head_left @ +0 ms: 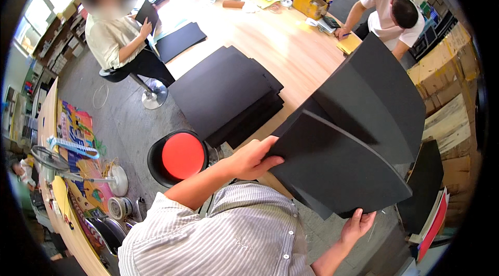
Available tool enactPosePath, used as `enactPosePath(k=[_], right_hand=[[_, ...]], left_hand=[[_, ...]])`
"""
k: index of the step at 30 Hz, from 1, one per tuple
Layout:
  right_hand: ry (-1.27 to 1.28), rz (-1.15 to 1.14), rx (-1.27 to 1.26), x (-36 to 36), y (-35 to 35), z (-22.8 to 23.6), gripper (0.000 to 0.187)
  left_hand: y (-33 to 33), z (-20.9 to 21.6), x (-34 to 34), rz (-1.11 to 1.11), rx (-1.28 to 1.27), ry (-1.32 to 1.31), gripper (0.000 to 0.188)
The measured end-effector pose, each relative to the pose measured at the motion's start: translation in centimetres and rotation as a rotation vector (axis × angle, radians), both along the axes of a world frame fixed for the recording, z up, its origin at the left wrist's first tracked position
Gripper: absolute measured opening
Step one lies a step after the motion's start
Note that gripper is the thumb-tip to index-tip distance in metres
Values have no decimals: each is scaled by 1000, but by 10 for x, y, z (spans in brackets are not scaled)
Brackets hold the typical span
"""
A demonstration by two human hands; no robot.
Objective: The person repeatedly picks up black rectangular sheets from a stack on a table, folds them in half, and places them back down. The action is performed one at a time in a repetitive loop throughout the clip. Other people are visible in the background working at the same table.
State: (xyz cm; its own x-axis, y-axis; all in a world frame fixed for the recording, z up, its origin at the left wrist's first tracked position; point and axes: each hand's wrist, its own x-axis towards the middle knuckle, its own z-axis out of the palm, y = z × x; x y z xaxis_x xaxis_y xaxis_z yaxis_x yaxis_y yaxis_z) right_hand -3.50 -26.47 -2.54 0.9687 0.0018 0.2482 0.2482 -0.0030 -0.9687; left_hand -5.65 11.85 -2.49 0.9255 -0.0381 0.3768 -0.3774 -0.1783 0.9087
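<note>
A large, thin black sheet (338,167) bows in front of my body, above the table's near edge. My left hand (254,159) is closed on its left edge, the thumb lying over the face. At the lower edge my right hand (357,225) pinches the same sheet, its fingers partly hidden behind it. More black sheets (377,94) curve up just beyond, partly covered by the held one; whether they are joined to it I cannot tell. To the left, a stack of black sheets (223,89) lies on the wooden table (249,31) with uneven edges.
A black stool with a red seat (183,155) stands by my left arm. Across the table one person (112,37) holds a dark sheet; another (392,11) leans over yellow paper. A yellow box (310,3) sits at the far side. Cardboard boxes (442,63) line the right.
</note>
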Motion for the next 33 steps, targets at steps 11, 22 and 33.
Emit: enactPosePath(k=[11,22,33], right_hand=[[54,214,46,35,46,26,40],[113,115,156,39,40,15,28],[219,-20,164,25,10,1,28]], left_hand=[[109,-8,-52,761,-842,100,34],[195,-105,-12,1172,-803,284,30],[219,-125,-29,1086,-800,451,27]])
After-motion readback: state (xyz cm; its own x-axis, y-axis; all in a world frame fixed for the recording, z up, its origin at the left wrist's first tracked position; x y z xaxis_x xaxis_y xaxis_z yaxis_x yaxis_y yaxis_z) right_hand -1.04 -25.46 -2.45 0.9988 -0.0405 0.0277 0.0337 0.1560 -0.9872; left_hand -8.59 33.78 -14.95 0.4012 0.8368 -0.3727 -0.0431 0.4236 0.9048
